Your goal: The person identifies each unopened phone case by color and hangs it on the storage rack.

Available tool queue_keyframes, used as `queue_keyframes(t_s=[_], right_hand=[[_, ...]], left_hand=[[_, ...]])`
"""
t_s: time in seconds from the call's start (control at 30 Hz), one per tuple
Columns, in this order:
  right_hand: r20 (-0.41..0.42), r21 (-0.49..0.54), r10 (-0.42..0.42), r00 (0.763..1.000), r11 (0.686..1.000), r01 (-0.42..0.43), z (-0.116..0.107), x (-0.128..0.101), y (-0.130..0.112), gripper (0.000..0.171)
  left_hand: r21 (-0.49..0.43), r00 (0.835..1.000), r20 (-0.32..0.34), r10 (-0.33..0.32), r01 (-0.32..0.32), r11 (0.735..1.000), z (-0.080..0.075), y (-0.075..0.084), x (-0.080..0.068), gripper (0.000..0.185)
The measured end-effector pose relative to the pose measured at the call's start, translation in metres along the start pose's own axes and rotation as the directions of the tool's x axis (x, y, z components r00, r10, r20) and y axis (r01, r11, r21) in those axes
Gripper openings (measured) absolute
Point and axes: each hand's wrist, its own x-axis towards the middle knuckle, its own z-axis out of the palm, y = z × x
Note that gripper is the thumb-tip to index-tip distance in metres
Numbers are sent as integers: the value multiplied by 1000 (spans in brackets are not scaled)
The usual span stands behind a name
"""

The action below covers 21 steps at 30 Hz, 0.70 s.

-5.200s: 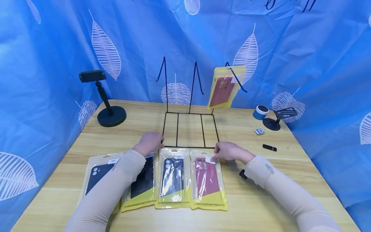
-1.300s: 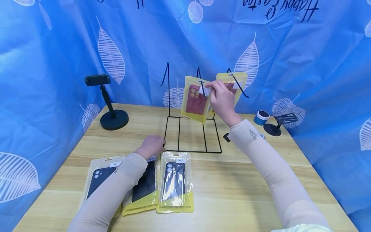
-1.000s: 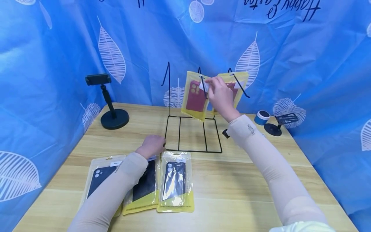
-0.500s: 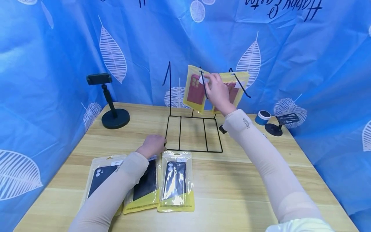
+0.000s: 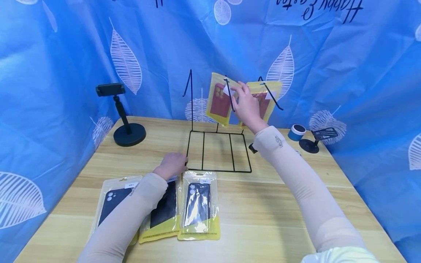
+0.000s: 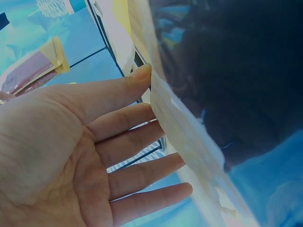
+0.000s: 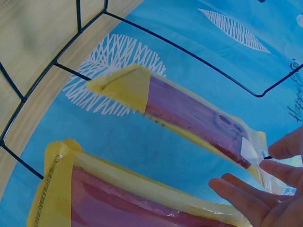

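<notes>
The left hand (image 5: 172, 164) grips the front-left corner of a black wire display rack (image 5: 218, 170). In the left wrist view the thumb is at the wire and the other fingers extend past it, beside a clear pouch (image 6: 222, 71). The right hand (image 5: 248, 106) pinches the upper right edge of a yellow-and-clear pouch with a red phone case (image 5: 220, 102), which hangs on the rack's middle hook. In the right wrist view, thumb and index finger meet at this pouch's top (image 7: 258, 151). Another red phone case pouch (image 5: 269, 102) hangs on the right hook, partly behind the right hand.
Three pouches with dark phone cases lie in front of the rack: one at right (image 5: 198, 208), one in the middle (image 5: 164, 208), one under the left arm (image 5: 112, 201). A black phone stand (image 5: 129, 135) stands left; a blue-white cylinder (image 5: 297, 132) and small stand (image 5: 310, 145) stand right.
The right hand has taken the red phone case pouch from the table to the middle hook, then raised it and moved it back along the hook. The left hand has stayed at the rack corner.
</notes>
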Motion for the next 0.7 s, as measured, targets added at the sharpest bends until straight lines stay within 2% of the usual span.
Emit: queue_keyframes(t_s=[0.17,0.33,0.5,0.63,0.7], right_hand=[[-4,38,-44,999,998,44,-2,-10,1,41],[12,71,-50,999,996,49,-5,-26,-1,44],[-10,57,-44,999,997,44,-7,-55,-7,46],[-38,-3,-61,997,998,61,-3,-83,-15,47],[-9,-31,-68,998,997,68,2,-95,-17,48]], left_hand=[[0,1000,-3,-1,1,1000,-1,0,1,12],[18,1000,8,-2,2,1000,-1,0,2,14],[24,1000,14,4,-4,1000,-3,1,1,16],[26,1000,15,5,-6,1000,-3,2,0,16],[24,1000,15,3,-4,1000,-3,2,0,15]])
